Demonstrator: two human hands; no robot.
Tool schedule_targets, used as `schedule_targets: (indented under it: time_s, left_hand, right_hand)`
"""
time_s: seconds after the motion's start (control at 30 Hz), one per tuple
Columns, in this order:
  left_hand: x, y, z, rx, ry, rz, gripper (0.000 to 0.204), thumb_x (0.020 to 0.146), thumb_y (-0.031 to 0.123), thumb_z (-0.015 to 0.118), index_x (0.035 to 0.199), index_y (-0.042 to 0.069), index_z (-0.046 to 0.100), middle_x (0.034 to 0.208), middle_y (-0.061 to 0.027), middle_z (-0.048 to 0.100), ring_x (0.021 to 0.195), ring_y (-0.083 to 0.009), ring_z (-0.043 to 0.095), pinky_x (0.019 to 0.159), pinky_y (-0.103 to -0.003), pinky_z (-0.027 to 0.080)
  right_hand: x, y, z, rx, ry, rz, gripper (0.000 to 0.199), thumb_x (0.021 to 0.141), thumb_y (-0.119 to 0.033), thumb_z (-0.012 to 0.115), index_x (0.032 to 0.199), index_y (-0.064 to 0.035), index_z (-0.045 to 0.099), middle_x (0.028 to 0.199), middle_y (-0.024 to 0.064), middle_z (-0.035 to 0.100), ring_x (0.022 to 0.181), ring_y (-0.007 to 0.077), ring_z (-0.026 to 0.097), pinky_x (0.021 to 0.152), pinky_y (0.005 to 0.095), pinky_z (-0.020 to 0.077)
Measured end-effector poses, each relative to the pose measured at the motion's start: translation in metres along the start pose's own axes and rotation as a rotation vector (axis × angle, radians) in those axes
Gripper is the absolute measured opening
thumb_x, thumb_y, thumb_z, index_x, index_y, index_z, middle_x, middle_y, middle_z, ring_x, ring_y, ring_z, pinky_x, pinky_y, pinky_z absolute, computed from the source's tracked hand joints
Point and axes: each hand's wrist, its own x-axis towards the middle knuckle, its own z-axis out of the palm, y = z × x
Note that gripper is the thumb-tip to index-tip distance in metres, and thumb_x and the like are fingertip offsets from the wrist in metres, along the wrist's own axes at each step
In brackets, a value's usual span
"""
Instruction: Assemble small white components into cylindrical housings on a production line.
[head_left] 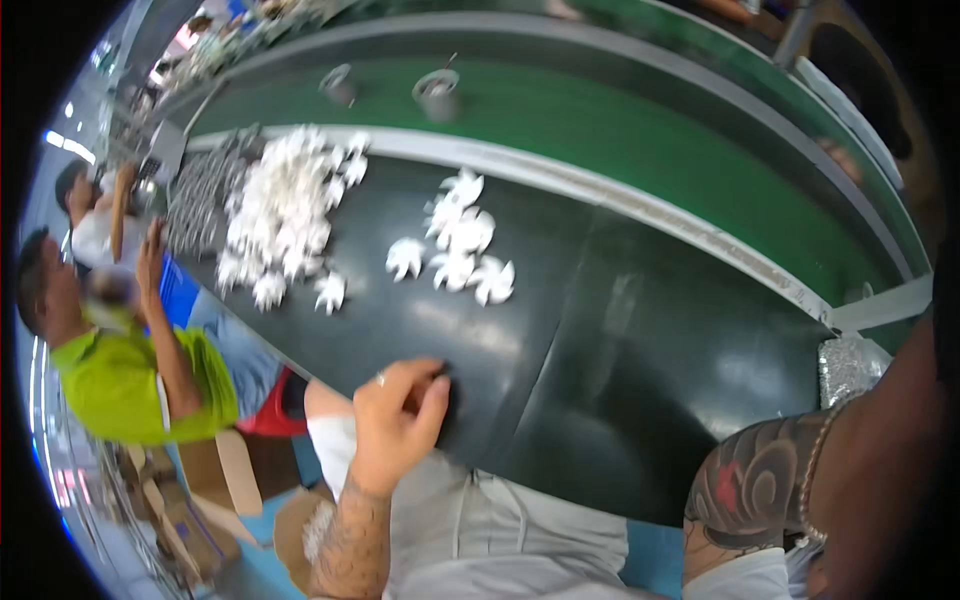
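My left hand [398, 415] hovers at the near edge of the dark work table [620, 330]. Its fingers are curled toward the thumb, and whatever they may hold is hidden or too small to name. A ring sits on one finger. Close to the camera on the right, my right hand [890, 440] is a blurred shape beyond a beaded bracelet, its fingers not visible. Beyond my left hand lies a small group of white bladed fan wheels [468, 235]. A larger heap of white fan wheels [285, 205] lies to the left.
Grey parts [205, 195] are piled left of the white heap. Behind a pale rail [640, 215], a green conveyor belt [600, 140] carries two cups [437, 95]. A silvery wrapped bundle [848, 368] stands at right. Co-workers [130, 370] and cardboard boxes [240, 475] are at left.
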Motion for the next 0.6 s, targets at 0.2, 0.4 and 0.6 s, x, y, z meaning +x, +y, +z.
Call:
schedule_targets:
  time_s: [0.2, 0.4, 0.6]
  left_hand:
    - [0.007, -0.001, -0.002, -0.035, 0.091, 0.034, 0.01, 0.084, 0.002, 0.069, 0.094, 0.0, 0.068, 0.073, -0.0092, 0.064, 0.057, -0.0128, 0.058, 0.053, -0.025, 0.046]
    - [0.003, -0.004, 0.007, -0.117, 0.067, -0.037, 0.012, 0.083, 0.003, 0.069, 0.095, 0.001, 0.068, 0.071, -0.0078, 0.063, 0.056, -0.0136, 0.059, 0.053, -0.025, 0.047]
    - [0.039, 0.017, 0.022, 0.305, 0.048, 0.255, 0.038, 0.085, 0.018, 0.068, 0.121, 0.011, 0.061, 0.127, -0.0169, 0.056, 0.081, -0.0343, 0.068, 0.065, -0.043, 0.056]
  right_hand:
    - [0.023, 0.014, 0.07, 0.0, -0.12, 0.184, 0.045, 0.095, -0.029, 0.059, 0.124, 0.0054, 0.054, 0.119, 0.0222, 0.059, 0.103, 0.0302, 0.062, 0.089, 0.0388, 0.0512]
    - [0.051, 0.011, 0.032, 0.035, -0.121, 0.057, 0.051, 0.095, -0.031, 0.06, 0.129, 0.0066, 0.053, 0.127, 0.024, 0.058, 0.11, 0.0315, 0.061, 0.094, 0.04, 0.0509]
    - [0.023, 0.033, 0.04, -0.322, -0.197, 0.355, 0.037, 0.092, -0.006, 0.058, 0.128, 0.0001, 0.056, 0.125, 0.0154, 0.06, 0.121, 0.0257, 0.056, 0.106, 0.0405, 0.0427]
